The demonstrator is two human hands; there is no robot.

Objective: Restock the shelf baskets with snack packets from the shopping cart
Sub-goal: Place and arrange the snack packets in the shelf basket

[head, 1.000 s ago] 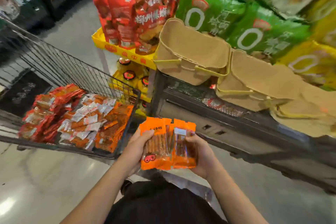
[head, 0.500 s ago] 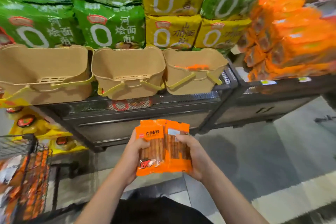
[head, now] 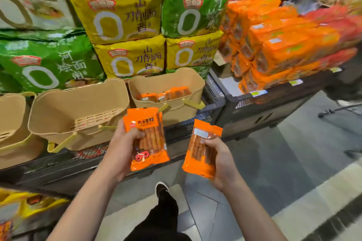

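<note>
Orange packets we held bunched now sit split between our hands, left hand gripping one stack, right hand the other, ready for the part-filled basket.

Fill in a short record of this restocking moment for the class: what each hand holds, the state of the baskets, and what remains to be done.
left hand: grips orange snack packets, label side up
right hand: grips a second orange bunch, apart from the first
right basket: already holds some orange packets
middle basket: tilted forward, no packets visible inside
left basket: only partly in view
step left: packets not yet placed in a basket
</note>
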